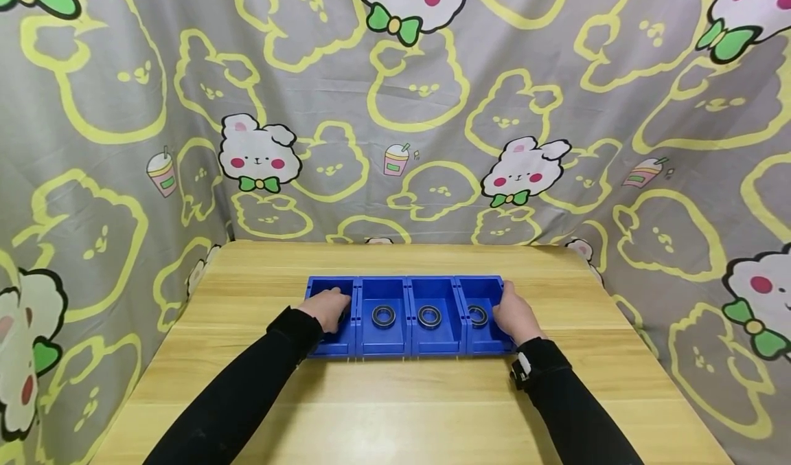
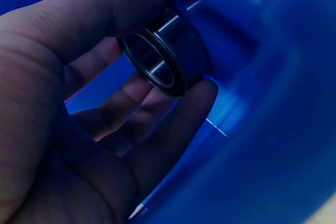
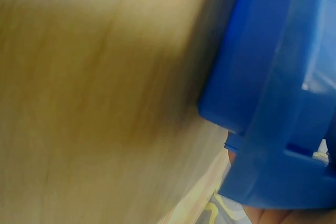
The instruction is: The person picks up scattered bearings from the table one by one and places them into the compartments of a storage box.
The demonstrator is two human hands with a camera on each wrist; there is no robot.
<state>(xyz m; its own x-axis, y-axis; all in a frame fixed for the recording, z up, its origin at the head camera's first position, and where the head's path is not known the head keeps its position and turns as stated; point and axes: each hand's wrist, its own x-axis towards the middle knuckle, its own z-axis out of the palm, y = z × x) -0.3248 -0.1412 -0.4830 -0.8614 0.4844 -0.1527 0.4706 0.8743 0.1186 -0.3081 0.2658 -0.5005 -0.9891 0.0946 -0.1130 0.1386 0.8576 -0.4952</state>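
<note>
A row of joined blue plastic bins (image 1: 383,349) lies across the table. My left hand (image 1: 329,308) reaches into the leftmost bin. In the left wrist view it pinches a dark ball bearing (image 2: 185,45) between thumb and fingers, tilted against the blue walls. My right hand (image 1: 518,316) grips the outer side wall of the rightmost bin; the right wrist view shows that bin's wall (image 3: 278,87) with only bits of the fingers behind it. Single bearings lie in the other bins: one left of middle (image 1: 383,316), another right of middle (image 1: 429,317), and a partly hidden one (image 1: 477,316) at the right.
The bins stand on a light wood-grain table (image 1: 408,410). A grey curtain (image 1: 426,156) with yellow outlines and rabbit heads hangs behind the table and along both sides.
</note>
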